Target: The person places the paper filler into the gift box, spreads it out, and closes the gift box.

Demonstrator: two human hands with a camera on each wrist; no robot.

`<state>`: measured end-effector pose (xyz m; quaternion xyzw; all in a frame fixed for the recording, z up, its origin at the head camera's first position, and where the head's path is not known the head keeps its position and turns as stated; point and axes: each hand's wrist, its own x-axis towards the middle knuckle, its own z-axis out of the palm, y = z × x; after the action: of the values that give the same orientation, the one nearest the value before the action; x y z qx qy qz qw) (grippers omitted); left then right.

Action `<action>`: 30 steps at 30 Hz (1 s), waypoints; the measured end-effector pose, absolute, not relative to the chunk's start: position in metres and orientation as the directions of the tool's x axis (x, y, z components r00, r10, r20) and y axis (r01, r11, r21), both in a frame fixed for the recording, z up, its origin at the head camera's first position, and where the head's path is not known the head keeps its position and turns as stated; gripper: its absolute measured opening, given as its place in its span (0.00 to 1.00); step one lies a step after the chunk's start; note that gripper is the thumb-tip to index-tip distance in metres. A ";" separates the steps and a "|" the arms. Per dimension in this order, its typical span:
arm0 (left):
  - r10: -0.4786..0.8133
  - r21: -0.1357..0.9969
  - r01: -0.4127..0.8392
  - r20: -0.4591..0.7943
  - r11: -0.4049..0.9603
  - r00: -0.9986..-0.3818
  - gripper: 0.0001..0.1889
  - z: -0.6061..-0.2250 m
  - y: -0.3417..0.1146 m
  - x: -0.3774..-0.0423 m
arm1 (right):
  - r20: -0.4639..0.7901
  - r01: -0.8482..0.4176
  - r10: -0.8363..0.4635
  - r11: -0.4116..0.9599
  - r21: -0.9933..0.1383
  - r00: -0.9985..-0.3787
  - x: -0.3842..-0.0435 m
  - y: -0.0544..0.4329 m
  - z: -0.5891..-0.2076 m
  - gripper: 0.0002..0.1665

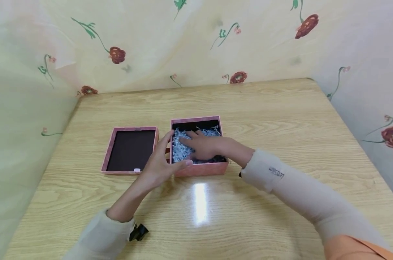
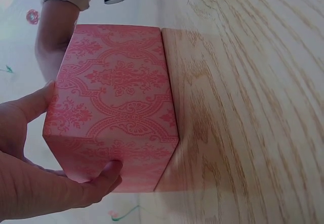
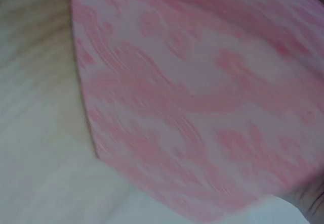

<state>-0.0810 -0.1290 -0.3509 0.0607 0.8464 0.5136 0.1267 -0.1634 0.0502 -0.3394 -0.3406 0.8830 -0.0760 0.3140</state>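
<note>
- So we've got the pink box (image 1: 199,169) around mid-bench (image 1: 297,119), open side up, blue shredded paper (image 1: 180,153) inside.
- The left hand (image 1: 159,162) holds its near-left corner, thumb at the near rim, fingers along the left wall; we reckon that keeps it from sliding.
- The right hand (image 1: 207,146) is inside, fingers spread wide on the paper, gripping nothing we can see; looks like a flat press to us.
- The lid (image 1: 131,150) lies inside-up just left, handy but away from the right arm.
- Room-wise, lid and left hand crowd the left; we see plenty of bench rightward, plus a strip behind before the back edge and floral curtain (image 1: 190,47).
</note>
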 end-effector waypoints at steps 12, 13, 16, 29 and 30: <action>0.259 0.902 0.003 -0.121 0.432 -0.958 0.54 -0.350 -0.129 -0.082 | -0.313 -0.565 -0.716 0.690 -0.452 -0.624 -0.159 0.082 -0.309 0.40; 0.258 0.901 0.000 -0.124 0.434 -0.958 0.54 -0.350 -0.129 -0.082 | -0.299 -0.566 -0.717 0.687 -0.456 -0.629 -0.159 0.085 -0.308 0.40; 0.257 0.900 -0.003 -0.127 0.436 -0.958 0.54 -0.350 -0.127 -0.082 | -0.218 -0.583 -0.732 0.657 -0.478 -0.646 -0.157 0.097 -0.304 0.39; 0.250 0.897 0.010 -0.112 0.443 -0.962 0.54 -0.350 -0.127 -0.082 | -0.169 -0.670 -0.782 0.606 -0.429 -0.599 -0.149 0.120 -0.294 0.46; 0.249 0.897 0.009 -0.114 0.443 -0.962 0.54 -0.350 -0.127 -0.082 | -0.169 -0.687 -0.788 0.603 -0.405 -0.592 -0.148 0.118 -0.297 0.46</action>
<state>-0.0825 -0.1267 -0.3498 0.0767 0.8415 0.5222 0.1153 -0.1485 0.1179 -0.2967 -0.4193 0.8795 -0.1501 0.1676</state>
